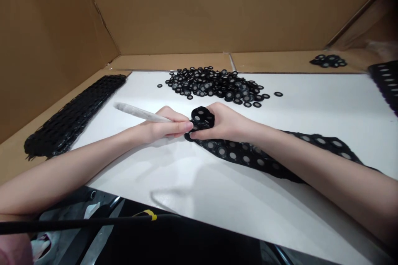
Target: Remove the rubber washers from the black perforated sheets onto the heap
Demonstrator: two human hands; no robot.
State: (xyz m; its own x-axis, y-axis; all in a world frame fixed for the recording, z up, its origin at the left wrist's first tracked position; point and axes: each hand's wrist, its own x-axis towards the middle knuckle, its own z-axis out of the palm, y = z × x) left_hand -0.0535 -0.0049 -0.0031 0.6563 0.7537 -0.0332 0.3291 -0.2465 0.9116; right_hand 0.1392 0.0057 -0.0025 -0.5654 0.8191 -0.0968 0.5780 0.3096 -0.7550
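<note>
My left hand (168,123) is closed in a pinch around a pale, wrapped, pen-like tool (133,111). Its blunt end points up to the left, while its working tip is hidden by my fingers at the sheet. With thumb and fingers, my right hand (228,122) grips the bunched, folded end of a black perforated sheet (245,159) with rows of round holes. The two hands meet at this fold. From there the sheet runs right across the white board, passing beneath my right forearm. Behind my hands lies a heap of small black rings (217,85).
A stack of black perforated strips (77,112) lies at the left. More black rings (328,61) form a small cluster at back right, near another perforated sheet (385,83) at the right edge. Cardboard walls (217,8) enclose the white board (149,174).
</note>
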